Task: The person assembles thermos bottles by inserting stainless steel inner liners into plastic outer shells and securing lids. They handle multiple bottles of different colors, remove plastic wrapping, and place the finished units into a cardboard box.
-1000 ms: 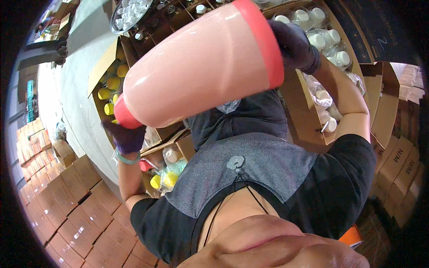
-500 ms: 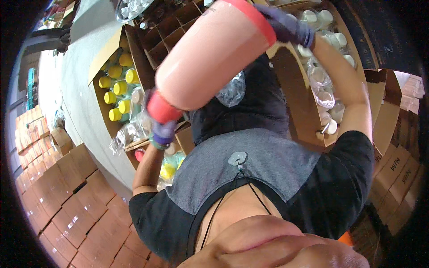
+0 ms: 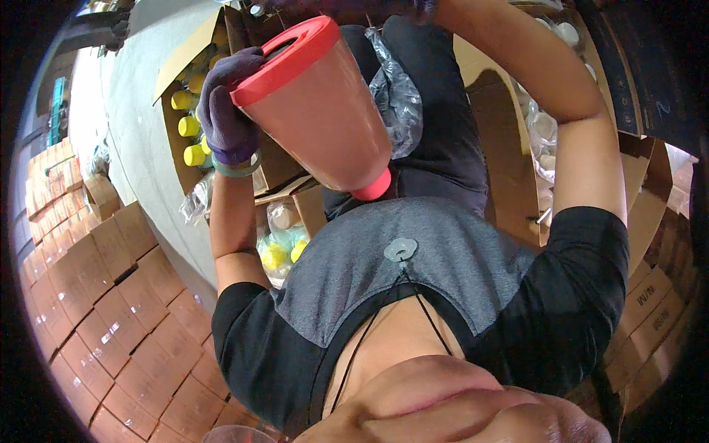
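Note:
A large pink bottle-shaped container [image 3: 317, 122] hangs tilted in front of my body. Its wide end has a red rim with a dark opening, and its narrow end, toward my shirt, carries a small red cap [image 3: 373, 184]. My left hand [image 3: 230, 103], in a purple-grey glove, is closed on the red rim. My right arm reaches up to the top edge, where my gloved right hand [image 3: 422, 9] is mostly cut off; its fingers cannot be made out. A crumpled clear plastic bag [image 3: 399, 103] lies against my dark trousers.
Yellow-capped bottles [image 3: 188, 125] stand in an open carton [image 3: 171, 70] on the left. A carton on the right [image 3: 491, 140] holds white-capped bottles [image 3: 544, 125]. More bottles [image 3: 273, 256] sit in a box below my left forearm. Stacked cardboard boxes [image 3: 111, 325] fill the lower left.
The container has swung round, its wide rim now at the left and its cap toward me. My left hand has shifted from the cap end to the rim; my right hand has left it.

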The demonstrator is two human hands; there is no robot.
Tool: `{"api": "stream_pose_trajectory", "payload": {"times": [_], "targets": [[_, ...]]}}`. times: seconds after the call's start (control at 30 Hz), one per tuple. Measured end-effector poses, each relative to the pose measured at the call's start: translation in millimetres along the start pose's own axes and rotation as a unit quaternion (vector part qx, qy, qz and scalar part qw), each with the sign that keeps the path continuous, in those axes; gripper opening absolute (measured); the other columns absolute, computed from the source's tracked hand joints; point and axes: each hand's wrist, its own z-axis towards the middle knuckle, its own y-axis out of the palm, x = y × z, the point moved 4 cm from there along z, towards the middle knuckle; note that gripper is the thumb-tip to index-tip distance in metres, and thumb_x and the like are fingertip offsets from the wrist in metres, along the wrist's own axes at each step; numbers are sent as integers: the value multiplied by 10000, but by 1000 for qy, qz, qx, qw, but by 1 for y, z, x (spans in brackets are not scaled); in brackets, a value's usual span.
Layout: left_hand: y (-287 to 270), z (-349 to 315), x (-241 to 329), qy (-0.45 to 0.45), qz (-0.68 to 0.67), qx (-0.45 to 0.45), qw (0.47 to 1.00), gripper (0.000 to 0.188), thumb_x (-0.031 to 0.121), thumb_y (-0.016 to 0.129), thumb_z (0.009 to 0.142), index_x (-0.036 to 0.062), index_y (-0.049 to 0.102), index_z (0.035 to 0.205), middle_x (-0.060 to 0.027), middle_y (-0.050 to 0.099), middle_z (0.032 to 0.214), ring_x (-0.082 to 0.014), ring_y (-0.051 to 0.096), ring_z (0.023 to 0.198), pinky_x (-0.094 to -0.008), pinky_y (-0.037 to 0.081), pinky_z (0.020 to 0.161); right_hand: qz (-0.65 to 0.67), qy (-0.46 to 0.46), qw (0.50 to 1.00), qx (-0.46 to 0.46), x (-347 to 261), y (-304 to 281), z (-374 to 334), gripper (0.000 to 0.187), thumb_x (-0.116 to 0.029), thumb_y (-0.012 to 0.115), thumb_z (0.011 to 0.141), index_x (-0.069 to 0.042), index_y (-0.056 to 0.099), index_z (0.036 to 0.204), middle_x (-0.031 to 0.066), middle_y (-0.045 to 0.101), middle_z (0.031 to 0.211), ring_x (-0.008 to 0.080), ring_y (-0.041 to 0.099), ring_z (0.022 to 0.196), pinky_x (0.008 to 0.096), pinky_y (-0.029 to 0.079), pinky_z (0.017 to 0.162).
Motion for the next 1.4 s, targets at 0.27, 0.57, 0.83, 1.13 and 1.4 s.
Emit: {"api": "stream_pose_trajectory", "payload": {"times": [0.27,0.57,0.83,1.13,1.4], "targets": [[-28,-24,-39,-18,-60,109,992,402,306,435,976,-30,636,884,-182,673,956,-315,646,882,-496,507,915,-317,329,884,-104,64,89,-152,402,-461,630,775,-87,705,900,119,602,1093,308,545,1044,446,455,884],[87,54,-83,-193,-49,19,980,260,209,600,940,-22,681,1030,-52,696,907,-110,596,817,-259,482,770,-78,186,758,620,91,-229,-153,151,-9,584,848,-86,675,941,-14,655,867,109,591,745,256,487,669],[71,119,-130,74,265,114,955,321,301,639,912,11,656,1048,-66,668,982,-137,601,907,-292,490,809,272,148,817,487,86,-182,-124,236,-18,540,878,-68,637,1088,40,663,939,153,633,813,286,512,774],[77,209,-228,-151,-64,-34,986,367,138,623,923,3,583,1262,-69,642,1160,-131,580,966,-269,487,848,56,174,787,589,76,-213,-160,252,-204,570,929,-55,643,1118,44,664,1012,155,620,910,298,497,861],[118,187,-179,-266,-29,-77,961,320,319,656,927,1,693,917,-30,657,703,-101,580,560,-274,493,564,-246,598,709,281,132,-141,-212,724,-365,696,797,-23,417,1371,271,371,1396,433,405,1250,447,338,1057]]}}
